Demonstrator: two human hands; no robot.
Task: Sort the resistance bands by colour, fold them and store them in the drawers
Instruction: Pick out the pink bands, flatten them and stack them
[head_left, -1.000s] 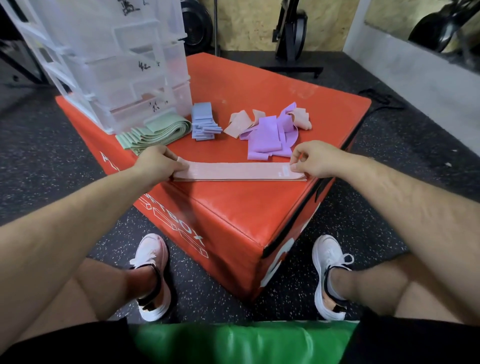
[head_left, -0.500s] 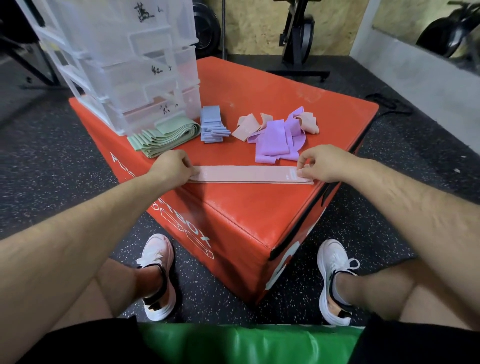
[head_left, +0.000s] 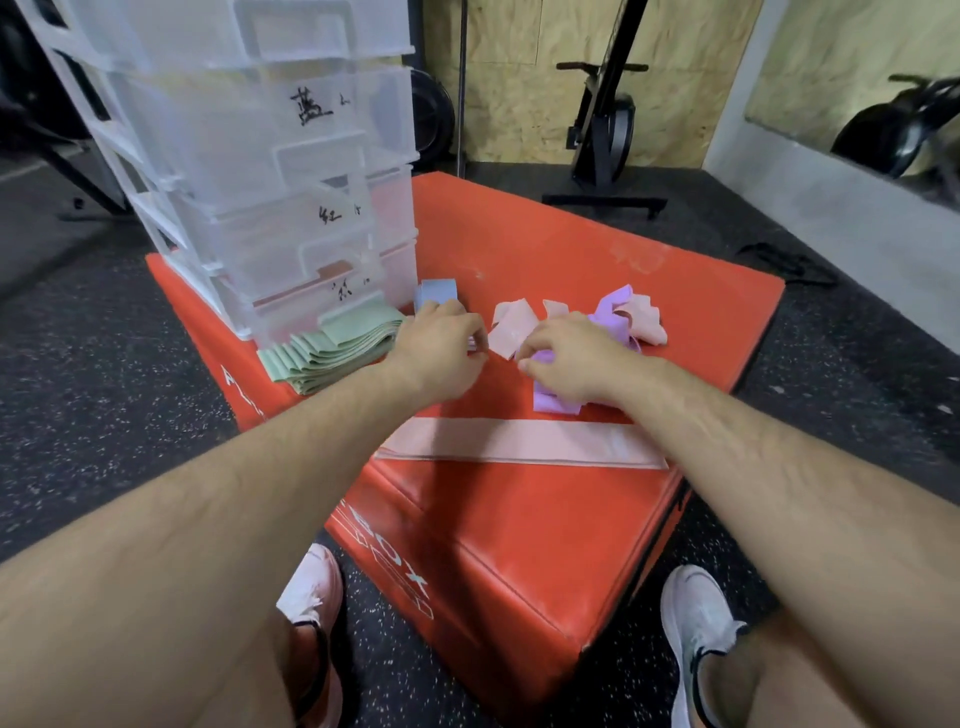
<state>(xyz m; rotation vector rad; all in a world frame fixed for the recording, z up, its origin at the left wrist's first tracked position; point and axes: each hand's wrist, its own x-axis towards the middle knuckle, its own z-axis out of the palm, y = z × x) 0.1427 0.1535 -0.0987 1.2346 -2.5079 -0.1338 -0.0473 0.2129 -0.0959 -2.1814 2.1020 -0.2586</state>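
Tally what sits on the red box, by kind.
Drawer unit: 1
Folded stacks: 2, the green stack and the blue stack, which is partly hidden by a hand
Flat pink band: 1
Mixed pink and purple heap: 1
Total: 5

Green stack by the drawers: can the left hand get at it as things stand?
Probably yes: the left hand is just beside the green stack, with nothing between them, and the stack's top lies uncovered.
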